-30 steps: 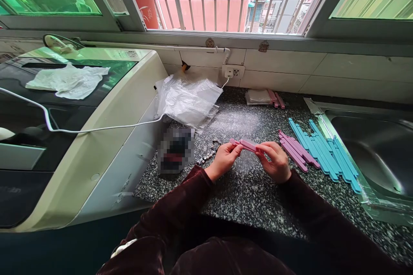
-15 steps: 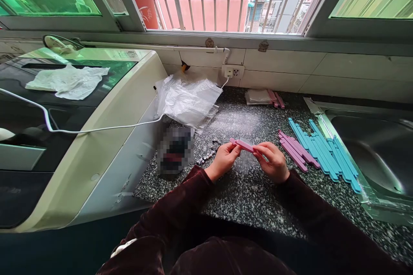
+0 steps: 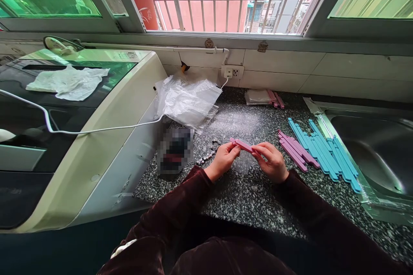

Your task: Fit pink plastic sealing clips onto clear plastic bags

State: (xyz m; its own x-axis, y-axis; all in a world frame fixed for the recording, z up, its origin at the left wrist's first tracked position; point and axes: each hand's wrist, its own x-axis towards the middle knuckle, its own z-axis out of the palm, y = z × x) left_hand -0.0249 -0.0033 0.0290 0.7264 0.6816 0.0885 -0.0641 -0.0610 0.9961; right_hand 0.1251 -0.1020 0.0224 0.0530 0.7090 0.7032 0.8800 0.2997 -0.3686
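A pink bag sealing clip (image 3: 243, 145) is held just above the speckled counter between my two hands. My left hand (image 3: 225, 160) pinches its left end with thumb and forefinger. At the other end, the fingers of my right hand (image 3: 272, 161) close on the clip. A bit of clear plastic shows along its far edge, too thin to make out well. Right of my right hand lie several pink clips (image 3: 295, 150) side by side, and past them several blue clips (image 3: 322, 150). A beaded string (image 3: 209, 154) lies beside my left hand.
Clear plastic bags (image 3: 190, 96) are heaped near the wall socket (image 3: 232, 71). A small stack of clear bags (image 3: 258, 97) with pink clips (image 3: 275, 99) lies at the back. To the right is a steel sink (image 3: 377, 150); a large appliance (image 3: 129, 116) with a white cable (image 3: 129, 127) stands left.
My right hand has shifted slightly left along the clip. The clear film seen above the clip has shrunk from view. My left hand has hardly moved.
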